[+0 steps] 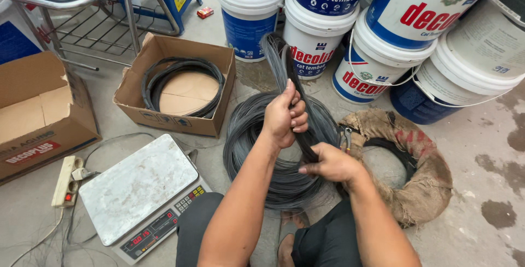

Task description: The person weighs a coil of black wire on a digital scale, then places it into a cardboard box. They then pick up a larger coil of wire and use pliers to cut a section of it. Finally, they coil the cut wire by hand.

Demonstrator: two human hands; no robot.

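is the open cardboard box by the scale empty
No, the open cardboard box beside the scale holds a small coil of dark wire.

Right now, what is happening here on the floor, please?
A person sits on the floor and holds a bundle of dark wire loops upright over a large wire coil. The left hand grips the bundle higher up; the right hand grips it lower. A digital scale lies at the person's left, with nothing on its platform. Behind it, an open cardboard box holds a smaller coil. Paint buckets stand beyond.
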